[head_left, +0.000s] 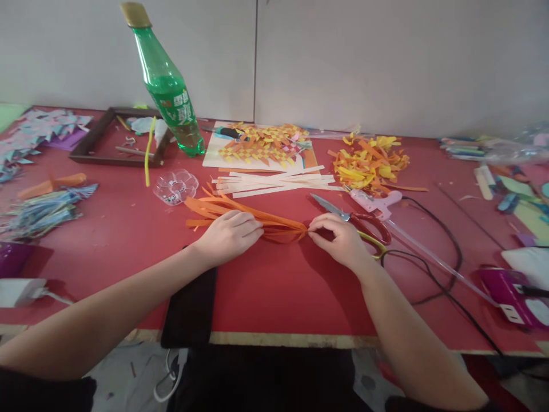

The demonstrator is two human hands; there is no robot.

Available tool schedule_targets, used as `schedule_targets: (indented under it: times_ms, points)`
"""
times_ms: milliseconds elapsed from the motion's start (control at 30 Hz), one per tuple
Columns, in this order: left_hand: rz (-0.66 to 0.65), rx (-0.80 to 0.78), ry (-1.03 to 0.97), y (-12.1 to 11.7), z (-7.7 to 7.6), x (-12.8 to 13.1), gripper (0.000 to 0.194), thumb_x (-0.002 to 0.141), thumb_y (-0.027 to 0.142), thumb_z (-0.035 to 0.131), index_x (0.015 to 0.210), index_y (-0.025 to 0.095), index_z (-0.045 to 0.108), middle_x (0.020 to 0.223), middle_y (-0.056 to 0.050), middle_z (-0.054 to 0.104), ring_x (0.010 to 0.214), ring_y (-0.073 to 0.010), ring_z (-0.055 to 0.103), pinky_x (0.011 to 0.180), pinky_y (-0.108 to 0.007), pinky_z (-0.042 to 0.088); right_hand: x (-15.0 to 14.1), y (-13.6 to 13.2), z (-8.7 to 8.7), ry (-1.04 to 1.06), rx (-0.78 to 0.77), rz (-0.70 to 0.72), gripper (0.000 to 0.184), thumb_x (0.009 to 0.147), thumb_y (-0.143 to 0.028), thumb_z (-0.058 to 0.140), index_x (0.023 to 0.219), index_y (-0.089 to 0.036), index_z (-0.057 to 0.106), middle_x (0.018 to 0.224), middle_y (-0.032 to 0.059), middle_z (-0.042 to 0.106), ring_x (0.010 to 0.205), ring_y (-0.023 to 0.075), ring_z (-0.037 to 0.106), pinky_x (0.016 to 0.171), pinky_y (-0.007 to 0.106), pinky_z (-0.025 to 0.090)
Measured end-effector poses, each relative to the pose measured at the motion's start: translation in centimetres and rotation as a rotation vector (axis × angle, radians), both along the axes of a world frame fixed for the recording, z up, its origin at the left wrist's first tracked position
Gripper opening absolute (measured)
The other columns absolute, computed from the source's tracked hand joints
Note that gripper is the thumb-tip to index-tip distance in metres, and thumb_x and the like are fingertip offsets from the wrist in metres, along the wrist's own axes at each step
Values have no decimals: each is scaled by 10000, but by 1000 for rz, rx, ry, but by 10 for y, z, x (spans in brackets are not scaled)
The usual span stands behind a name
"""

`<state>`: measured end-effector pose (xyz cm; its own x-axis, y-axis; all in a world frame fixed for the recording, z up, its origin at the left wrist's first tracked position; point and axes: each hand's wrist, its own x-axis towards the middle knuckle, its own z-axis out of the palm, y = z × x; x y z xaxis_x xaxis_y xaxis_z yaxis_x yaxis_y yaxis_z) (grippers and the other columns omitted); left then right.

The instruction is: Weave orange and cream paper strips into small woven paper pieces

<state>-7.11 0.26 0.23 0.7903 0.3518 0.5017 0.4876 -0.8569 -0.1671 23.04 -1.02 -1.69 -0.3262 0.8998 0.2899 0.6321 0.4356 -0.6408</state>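
Note:
A bundle of orange paper strips [278,221] lies across the middle of the red table, fanned out at its left end and gathered to a point at its right. My left hand [231,234] is closed over the strips near their middle. With thumb and fingertips, my right hand [337,236] pinches the narrow right end. Just behind the bundle is a pile of white paper strips [274,183]. Beside my right hand lie scissors [330,207] with red and yellow handles, and a pink glue gun [375,203] with a clear glue stick.
A green bottle [171,94] stands at the back left by a dark wooden frame [96,154] and a clear flower-shaped dish [175,187]. Yellow and orange scraps [371,163] are heaped behind the glue gun. Black cable [454,229] loops at right. A dark phone [189,309] lies at the front edge.

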Motion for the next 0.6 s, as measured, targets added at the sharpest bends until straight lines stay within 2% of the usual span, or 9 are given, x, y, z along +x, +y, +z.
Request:
schedule_targets:
  times_ms: [167,233,433,600]
  points:
    - [90,-10,18,4,-4,-3,199,936,140,495,966,154,692,1045,-65,729,927,-188,648,788,-316,519,-1,1,1,-4,5,5,36,837,-198,626,818,-224,641,893,50,675,859,211,650,822,381,512]
    - [84,-11,23,5,-4,-4,214,940,135,480,967,160,691,1051,-68,728,941,-186,646,804,-317,520,0,1,1,-5,5,5,36,840,-202,622,821,-226,640,895,51,675,858,212,651,823,385,513]
    - [7,-16,-2,5,0,-5,178,924,125,509,984,162,672,931,-48,730,873,-167,635,776,-304,509,2,0,0,1,3,7,35,840,-203,623,828,-227,645,905,53,676,865,212,647,826,391,514]
    - [56,-66,45,8,3,-9,187,920,130,495,875,169,672,816,-44,695,791,-162,608,719,-290,480,1,0,2,6,-5,3,38,840,-214,618,818,-228,645,894,54,680,860,219,651,820,399,517]
